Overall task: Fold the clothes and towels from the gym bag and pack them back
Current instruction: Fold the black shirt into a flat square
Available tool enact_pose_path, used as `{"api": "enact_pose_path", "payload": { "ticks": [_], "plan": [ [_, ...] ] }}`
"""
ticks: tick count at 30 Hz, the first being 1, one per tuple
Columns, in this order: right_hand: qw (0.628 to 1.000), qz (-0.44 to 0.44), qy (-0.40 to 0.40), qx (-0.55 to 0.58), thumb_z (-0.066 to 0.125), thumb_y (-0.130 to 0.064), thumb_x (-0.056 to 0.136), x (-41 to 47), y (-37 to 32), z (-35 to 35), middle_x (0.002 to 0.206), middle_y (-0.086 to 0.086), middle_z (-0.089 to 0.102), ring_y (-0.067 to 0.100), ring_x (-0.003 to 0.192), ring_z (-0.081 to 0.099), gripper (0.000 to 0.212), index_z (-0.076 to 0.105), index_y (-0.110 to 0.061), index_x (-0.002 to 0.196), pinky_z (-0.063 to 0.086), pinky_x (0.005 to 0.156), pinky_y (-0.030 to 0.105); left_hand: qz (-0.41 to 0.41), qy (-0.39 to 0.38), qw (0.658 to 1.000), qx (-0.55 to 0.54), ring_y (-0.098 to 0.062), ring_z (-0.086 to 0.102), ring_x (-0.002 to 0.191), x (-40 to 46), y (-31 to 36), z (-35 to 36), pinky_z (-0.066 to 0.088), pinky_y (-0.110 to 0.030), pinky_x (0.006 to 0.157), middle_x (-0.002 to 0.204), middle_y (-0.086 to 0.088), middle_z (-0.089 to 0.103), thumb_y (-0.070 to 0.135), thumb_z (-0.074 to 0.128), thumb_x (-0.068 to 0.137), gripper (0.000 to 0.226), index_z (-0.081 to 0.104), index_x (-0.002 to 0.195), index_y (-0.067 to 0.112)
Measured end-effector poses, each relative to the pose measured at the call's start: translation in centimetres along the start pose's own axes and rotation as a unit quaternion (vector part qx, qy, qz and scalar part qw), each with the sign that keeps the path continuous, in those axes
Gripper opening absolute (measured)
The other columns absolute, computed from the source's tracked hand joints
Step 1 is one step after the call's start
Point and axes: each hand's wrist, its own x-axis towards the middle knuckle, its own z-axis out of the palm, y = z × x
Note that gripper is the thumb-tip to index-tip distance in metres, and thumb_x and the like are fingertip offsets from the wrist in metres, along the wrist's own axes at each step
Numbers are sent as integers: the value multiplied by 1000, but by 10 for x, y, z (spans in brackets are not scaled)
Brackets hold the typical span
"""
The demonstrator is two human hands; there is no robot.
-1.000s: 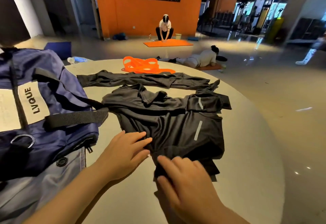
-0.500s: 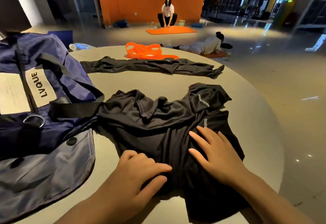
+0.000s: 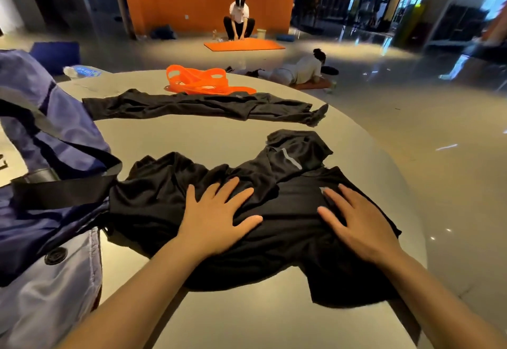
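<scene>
A black sports shirt (image 3: 288,211) with a grey reflective stripe lies rumpled on the round grey table (image 3: 214,137), right in front of me. My left hand (image 3: 216,217) presses flat on its middle with fingers spread. My right hand (image 3: 359,222) lies flat on its right part, fingers straight. A second black garment (image 3: 203,107) lies stretched out across the table farther back. The navy gym bag (image 3: 49,178) with a black strap sits at the left, touching the shirt's left edge.
An orange resistance band (image 3: 203,82) lies at the table's far edge, and a water bottle (image 3: 79,71) behind the bag. The table edge curves close on the right. Two people are on the floor beyond, by orange mats.
Both hands slid forward and apart over the shirt, the left from its near edge onto its middle. The shirt now lies more spread out and closer to me.
</scene>
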Motion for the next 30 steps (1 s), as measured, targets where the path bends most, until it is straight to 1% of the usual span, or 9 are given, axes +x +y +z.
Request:
{"api": "enact_pose_path", "payload": {
  "ticks": [3,5,7,10,15,17,20,25,30],
  "plan": [
    [995,26,25,96,26,-61,93,38,-3,-2,153,-2,34,17,140,32,64,29,-28,149,26,113,35,-53,-11,999,0,-24,-4,148,-22,27,0,-5,-59,115,160,6,-14,74,0,84,72,-9,149,45],
    [995,16,32,94,27,-58,95,58,-12,-1,151,-2,38,20,137,37,62,29,-27,149,30,110,36,-31,-39,999,3,-27,-12,147,-46,48,-3,-7,-59,114,159,3,-21,72,-13,72,79,-19,146,44],
    [998,-27,21,60,24,-66,92,72,-23,1,148,0,43,22,133,41,68,31,-27,148,33,106,36,-1,-91,996,-8,-28,-18,146,-69,62,-11,-8,-57,114,158,3,-24,72,-14,65,81,-25,142,47],
    [995,-92,-12,24,13,-83,78,82,-37,10,147,-1,42,20,134,40,90,31,-29,148,34,107,36,29,-136,990,-22,-25,-19,146,-96,67,-23,0,-54,116,158,6,-23,68,11,91,63,-24,142,50],
    [980,-192,-21,42,21,-82,77,72,-70,17,146,-7,43,15,132,41,85,31,-34,146,34,105,32,86,-189,978,-33,-18,21,143,-132,66,-64,34,-38,99,157,10,18,66,20,94,58,-5,145,55],
    [966,-251,-21,58,27,-75,82,60,-90,19,139,-5,50,16,124,47,79,31,-31,147,38,97,30,99,-133,986,-16,-17,45,125,-139,66,-84,37,-33,88,139,11,46,67,21,93,51,17,142,52],
    [953,-290,-39,73,35,-65,87,50,-109,26,144,-5,46,13,129,42,72,27,-29,149,33,102,27,73,15,997,-32,-11,49,118,-114,57,-84,40,-31,90,131,13,52,66,22,92,50,30,137,45],
    [960,-270,-42,59,21,-68,84,50,-90,25,150,-7,38,13,135,35,74,24,-32,149,27,111,32,29,-1,999,21,-9,-3,147,-59,13,-14,-9,-41,117,161,11,4,79,-6,75,81,-6,149,46],
    [975,-208,-75,-18,2,-86,74,62,-23,8,155,-10,28,12,140,27,91,27,-38,147,22,116,34,-38,29,999,-19,-4,-14,144,-63,-18,5,-14,-33,116,160,15,-8,84,-32,51,107,-6,148,46]
  ]
}}
